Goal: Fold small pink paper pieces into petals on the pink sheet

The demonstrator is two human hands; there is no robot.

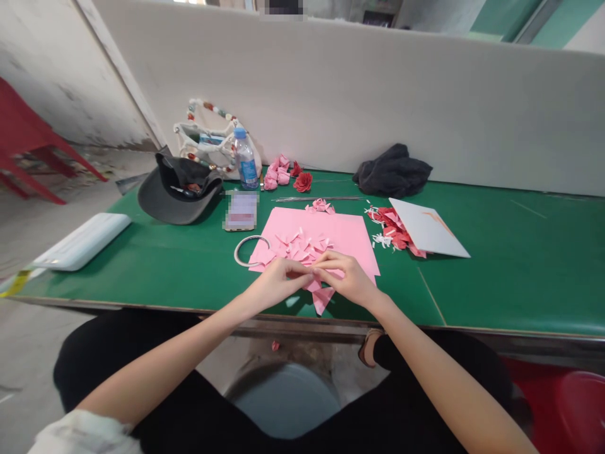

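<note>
Head-camera view of a green-topped workbench point(501, 265) with two bare hands working at its front edge. The left hand point(276, 284) and right hand point(343, 277) are drawn close together, with fingers curled inward and fingertips meeting on a small pink paper piece point(312, 275), held in a narrow pinch; its exact shape is hidden by the fingers. A pink paper triangle point(322, 299) hangs just below the hands, apparently part of the same piece or lying beneath it. The hands work directly over a pink paper sheet point(347, 233) strewn with pink paper scraps point(302, 247), seemingly placed so that loose pieces stay within easy reach. A wire ring point(246, 251) lies just beside the sheet's left edge. Further back, pink paper roses point(276, 173) and a red paper rose point(302, 181) sit near thin wires point(319, 198), away from the working area. To the right, red paper scraps point(390, 227) lie against a white card point(428, 227).
</note>
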